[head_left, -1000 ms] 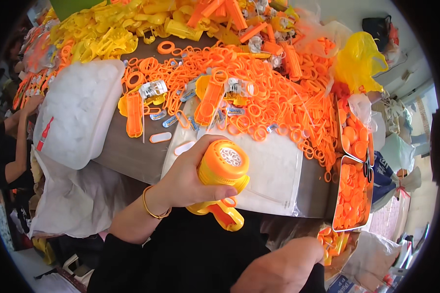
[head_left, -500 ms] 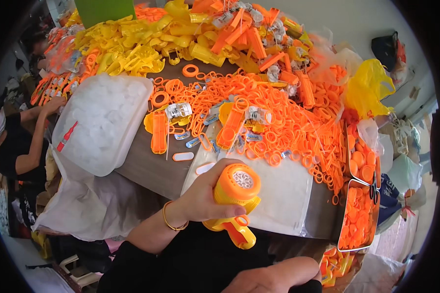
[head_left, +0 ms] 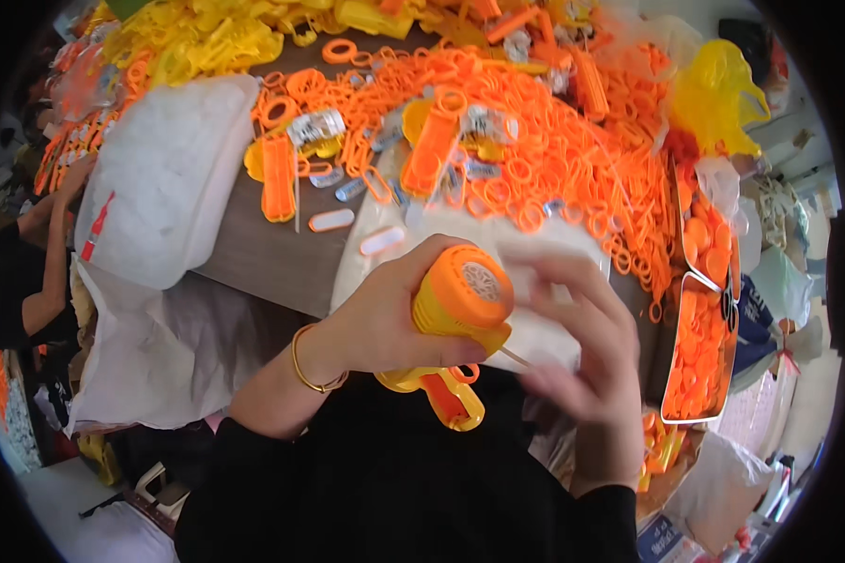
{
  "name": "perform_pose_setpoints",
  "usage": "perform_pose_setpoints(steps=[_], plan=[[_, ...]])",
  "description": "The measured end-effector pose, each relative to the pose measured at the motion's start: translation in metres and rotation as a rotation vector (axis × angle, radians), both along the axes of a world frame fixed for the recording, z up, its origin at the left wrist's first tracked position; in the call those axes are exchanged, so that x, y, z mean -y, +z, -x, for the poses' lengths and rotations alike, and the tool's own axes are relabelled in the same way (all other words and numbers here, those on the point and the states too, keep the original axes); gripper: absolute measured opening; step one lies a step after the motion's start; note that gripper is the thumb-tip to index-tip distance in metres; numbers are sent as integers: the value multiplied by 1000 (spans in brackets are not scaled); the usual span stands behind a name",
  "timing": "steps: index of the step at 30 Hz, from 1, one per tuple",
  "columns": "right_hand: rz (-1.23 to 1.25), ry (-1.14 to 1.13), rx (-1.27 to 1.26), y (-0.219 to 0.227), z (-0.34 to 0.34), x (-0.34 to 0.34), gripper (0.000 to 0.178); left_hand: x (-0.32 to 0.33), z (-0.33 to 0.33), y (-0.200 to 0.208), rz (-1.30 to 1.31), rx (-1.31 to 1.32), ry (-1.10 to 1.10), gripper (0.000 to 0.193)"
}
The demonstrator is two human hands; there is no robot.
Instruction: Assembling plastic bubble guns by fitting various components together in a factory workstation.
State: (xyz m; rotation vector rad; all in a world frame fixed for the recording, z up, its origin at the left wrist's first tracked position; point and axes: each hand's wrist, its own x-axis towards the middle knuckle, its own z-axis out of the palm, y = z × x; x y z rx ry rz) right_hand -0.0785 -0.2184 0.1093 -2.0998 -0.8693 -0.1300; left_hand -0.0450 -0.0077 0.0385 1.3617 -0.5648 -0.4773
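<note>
My left hand is wrapped round a yellow and orange toy bubble gun. The orange nozzle faces up, with several small holes in its pale centre. Below my fingers its yellow handle points down, with an orange hollow and a small orange ring by it. A thin pale stick juts from the toy's right side. Close to that stick is my right hand, its fingers curved toward the toy but smeared by motion, so whether they touch or hold anything is unclear.
Orange rings and strips are heaped across the table, with yellow shells behind. A tub of clear discs stands left; orange caps fill a box at right. Two part-assembled toys lie mid-table. Another person's arm is at far left.
My right hand has risen from the lower edge to the right side of the bubble gun. My left hand still grips the toy, and the view has tilted downward.
</note>
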Motion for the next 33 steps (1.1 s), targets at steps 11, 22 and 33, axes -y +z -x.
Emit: perform_pose_setpoints(steps=[11, 22, 33], plan=[[234, -94, -159, -63, -23, -9, 42, 21, 8, -10, -483, 197, 47, 61], [128, -309, -317, -72, -22, 30, 44, 27, 1, -32, -270, 149, 114, 61], [434, -706, 43, -138, -59, 79, 22, 37, 16, -45, 192, -431, 29, 85]])
